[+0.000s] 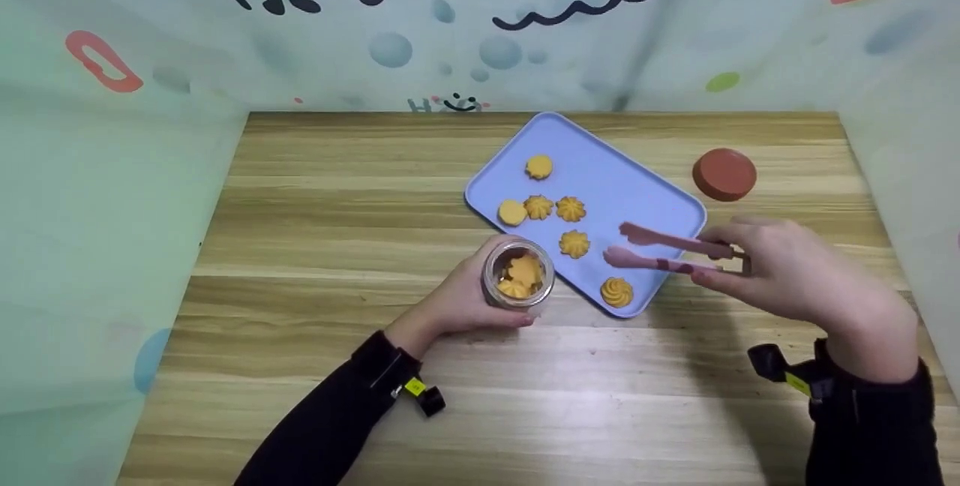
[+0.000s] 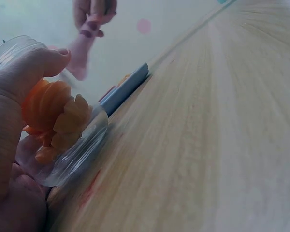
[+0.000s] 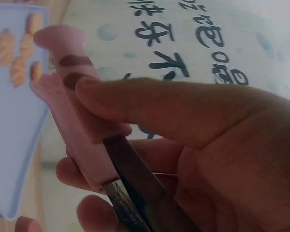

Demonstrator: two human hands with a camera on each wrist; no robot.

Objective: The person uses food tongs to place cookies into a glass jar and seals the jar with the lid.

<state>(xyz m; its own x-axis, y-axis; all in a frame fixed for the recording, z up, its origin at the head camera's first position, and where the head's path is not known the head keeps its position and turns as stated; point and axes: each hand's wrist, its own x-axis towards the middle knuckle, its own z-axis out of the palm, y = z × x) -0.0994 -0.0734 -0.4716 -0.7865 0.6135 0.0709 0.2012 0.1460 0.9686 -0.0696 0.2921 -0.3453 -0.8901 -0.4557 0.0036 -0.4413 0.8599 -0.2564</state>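
My left hand grips a clear jar beside the near left edge of the blue tray. Several cookies lie inside the jar, seen through its wall in the left wrist view. Pink tongs are held by my right hand above the right part of the tray. In the right wrist view the thumb lies along one arm of the tongs, with fingers on the other side. The tong tips stand a little apart with nothing between them. Several cookies rest on the tray.
The blue tray sits at an angle on the wooden table. A round reddish-brown lid lies to the right of the tray. Printed cloth walls stand along the table's back and sides.
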